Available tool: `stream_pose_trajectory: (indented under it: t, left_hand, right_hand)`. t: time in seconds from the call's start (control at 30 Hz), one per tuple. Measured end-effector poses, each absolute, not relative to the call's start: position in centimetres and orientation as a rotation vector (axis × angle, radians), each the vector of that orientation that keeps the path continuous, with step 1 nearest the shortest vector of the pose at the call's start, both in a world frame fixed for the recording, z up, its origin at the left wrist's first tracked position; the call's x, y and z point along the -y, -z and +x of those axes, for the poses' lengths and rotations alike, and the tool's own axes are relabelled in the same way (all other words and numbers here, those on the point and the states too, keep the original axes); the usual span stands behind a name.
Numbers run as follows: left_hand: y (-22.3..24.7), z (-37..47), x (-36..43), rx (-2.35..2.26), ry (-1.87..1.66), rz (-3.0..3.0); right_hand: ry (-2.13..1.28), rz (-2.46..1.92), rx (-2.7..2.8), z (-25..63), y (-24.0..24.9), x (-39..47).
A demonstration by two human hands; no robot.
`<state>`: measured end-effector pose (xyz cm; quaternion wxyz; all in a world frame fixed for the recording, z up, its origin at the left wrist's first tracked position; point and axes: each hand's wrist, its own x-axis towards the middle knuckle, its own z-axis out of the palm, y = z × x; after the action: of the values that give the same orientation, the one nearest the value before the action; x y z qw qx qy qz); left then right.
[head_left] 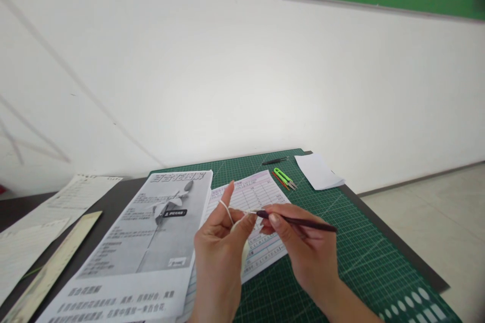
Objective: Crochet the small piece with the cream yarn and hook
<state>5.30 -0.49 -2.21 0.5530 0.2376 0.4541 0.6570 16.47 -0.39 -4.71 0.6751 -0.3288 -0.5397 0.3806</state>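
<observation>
My right hand (308, 242) grips a crochet hook (306, 222) with a dark handle, its thin metal tip pointing left. That tip meets the fingertips of my left hand (223, 247), which pinch white yarn (227, 212). A strand of it loops over the raised left index finger. Part of a pale crocheted piece (244, 257) shows behind the left thumb; most of it is hidden by the hand. Both hands are held above a printed chart sheet (261, 186) with ruled rows.
Left of the hands lies a printed page with a flower picture (125, 242), then a ruler (56, 267) and lined papers (34, 247). Green thread snips (282, 176), a dark slim tool (275, 161) and a white sheet (318, 171) rest farther back on the green cutting mat (364, 257).
</observation>
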Motion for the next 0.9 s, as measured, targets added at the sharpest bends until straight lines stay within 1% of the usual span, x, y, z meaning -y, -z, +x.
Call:
stream_pose_trajectory:
  t: [0.07,0.13,0.2,0.23,0.3,0.43,0.53,0.73,0.9]
  left_hand:
    - [2.3,5.3,0.5,-1.055,-1.535,0.561]
    - [2.2,5.0,0.5,-1.013,-1.492,0.546]
    - [2.0,4.6,0.4,-0.954,-1.445,0.527]
    - [1.8,4.4,0.3,-0.923,-1.417,0.519]
    - [1.4,3.9,0.2,-0.883,-1.364,0.513]
    - [0.7,3.2,0.2,-0.893,-1.284,0.551]
    - [0.6,2.8,0.3,-0.919,-1.248,0.566]
    - [0.8,2.1,0.0,-0.878,-1.162,0.586]
    - [1.1,1.7,0.0,-0.879,-1.186,0.559]
  right_hand:
    - [-0.558,-0.7,1.474,16.5,4.9,0.7]
    - [-0.331,-0.644,1.651,16.6,5.1,0.7]
    - [-0.233,-0.593,1.726,16.8,5.2,0.6]
    - [-0.241,-0.58,1.72,16.9,5.1,0.5]
    - [-0.362,-0.588,1.638,17.2,4.9,0.3]
    - [-0.731,-0.598,1.37,17.2,4.5,0.1]
    - [-0.91,-0.543,1.235,17.0,4.5,0.1]
    - [-1.025,-0.5,1.162,17.3,4.8,0.0]
    - [-1.099,-0.485,1.117,17.9,4.9,-0.3]
